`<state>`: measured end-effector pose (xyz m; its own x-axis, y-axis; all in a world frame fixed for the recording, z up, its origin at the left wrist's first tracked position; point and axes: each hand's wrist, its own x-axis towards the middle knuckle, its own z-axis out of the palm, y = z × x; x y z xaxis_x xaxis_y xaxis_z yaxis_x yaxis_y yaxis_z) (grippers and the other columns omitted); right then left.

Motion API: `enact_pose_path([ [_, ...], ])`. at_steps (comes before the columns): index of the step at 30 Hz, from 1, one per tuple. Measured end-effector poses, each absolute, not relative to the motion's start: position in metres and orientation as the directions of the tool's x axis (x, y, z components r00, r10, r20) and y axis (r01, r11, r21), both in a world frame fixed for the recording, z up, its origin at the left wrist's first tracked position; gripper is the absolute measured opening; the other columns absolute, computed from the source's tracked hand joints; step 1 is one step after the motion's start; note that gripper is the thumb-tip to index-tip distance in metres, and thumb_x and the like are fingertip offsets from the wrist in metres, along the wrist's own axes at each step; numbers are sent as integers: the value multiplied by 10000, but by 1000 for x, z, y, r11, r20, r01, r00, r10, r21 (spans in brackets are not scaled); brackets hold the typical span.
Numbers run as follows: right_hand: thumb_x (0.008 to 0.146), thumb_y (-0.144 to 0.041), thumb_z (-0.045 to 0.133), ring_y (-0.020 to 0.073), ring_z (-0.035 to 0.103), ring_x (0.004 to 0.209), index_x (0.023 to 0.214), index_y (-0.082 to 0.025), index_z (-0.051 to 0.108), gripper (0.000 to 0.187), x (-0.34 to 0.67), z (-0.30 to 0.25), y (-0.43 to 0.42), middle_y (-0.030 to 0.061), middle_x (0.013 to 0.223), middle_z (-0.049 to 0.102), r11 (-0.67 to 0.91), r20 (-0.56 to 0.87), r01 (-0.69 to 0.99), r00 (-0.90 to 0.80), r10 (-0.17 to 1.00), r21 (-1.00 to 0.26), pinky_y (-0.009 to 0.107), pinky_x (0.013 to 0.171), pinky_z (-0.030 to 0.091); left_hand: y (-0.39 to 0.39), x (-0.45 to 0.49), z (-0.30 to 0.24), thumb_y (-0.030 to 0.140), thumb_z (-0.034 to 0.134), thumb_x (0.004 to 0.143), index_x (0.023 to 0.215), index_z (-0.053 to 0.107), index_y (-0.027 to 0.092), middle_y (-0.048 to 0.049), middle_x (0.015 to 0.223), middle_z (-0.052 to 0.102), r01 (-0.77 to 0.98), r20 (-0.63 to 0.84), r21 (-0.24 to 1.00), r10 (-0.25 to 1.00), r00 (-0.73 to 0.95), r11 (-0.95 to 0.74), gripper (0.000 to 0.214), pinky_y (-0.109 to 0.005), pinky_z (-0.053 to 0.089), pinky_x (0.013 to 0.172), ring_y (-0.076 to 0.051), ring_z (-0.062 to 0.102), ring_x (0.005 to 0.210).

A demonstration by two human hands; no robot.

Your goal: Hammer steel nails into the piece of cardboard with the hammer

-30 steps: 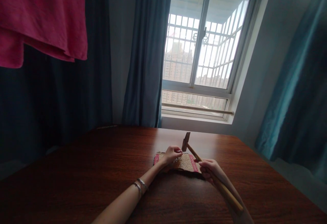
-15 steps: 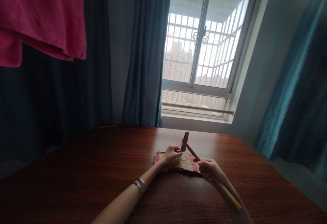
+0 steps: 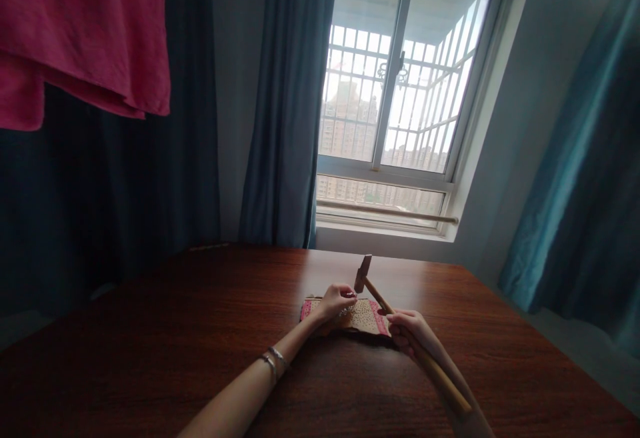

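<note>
My right hand point(image 3: 406, 331) is wrapped round the wooden handle of a hammer point(image 3: 376, 295). The hammer's dark metal head is raised just beyond the fingertips of my left hand point(image 3: 338, 299). Those fingers are pinched together over a flat board point(image 3: 363, 319), holding something too small to make out. The board is tan with pink bands at its sides and many small dots across its middle. Part of it is hidden under my left hand and wrist. Two bracelets point(image 3: 275, 362) circle my left wrist.
The board lies on a glossy brown wooden table point(image 3: 200, 331). Behind the table are a barred window point(image 3: 385, 91) and a blue curtain point(image 3: 285, 111). A pink cloth point(image 3: 100, 38) hangs at the upper left, and another curtain point(image 3: 575, 191) hangs on the right.
The hammer head has risen very slightly. Both hands stay in nearly the same place, and the board has not moved.
</note>
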<state>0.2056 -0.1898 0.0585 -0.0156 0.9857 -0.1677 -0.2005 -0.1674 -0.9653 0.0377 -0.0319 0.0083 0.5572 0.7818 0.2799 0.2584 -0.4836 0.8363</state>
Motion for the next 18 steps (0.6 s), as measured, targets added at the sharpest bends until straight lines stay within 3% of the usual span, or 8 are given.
enact_pose_path([
  [18, 612, -326, 624, 47, 342, 275, 864, -95, 599, 342, 200, 57, -192, -68, 442, 444, -111, -112, -142, 1, 994, -984, 181, 257, 209, -33, 38, 11, 280, 594, 647, 752, 653, 110, -19, 692, 628, 248, 258, 852, 783, 566, -461, 209, -201, 377, 587, -147, 547, 692],
])
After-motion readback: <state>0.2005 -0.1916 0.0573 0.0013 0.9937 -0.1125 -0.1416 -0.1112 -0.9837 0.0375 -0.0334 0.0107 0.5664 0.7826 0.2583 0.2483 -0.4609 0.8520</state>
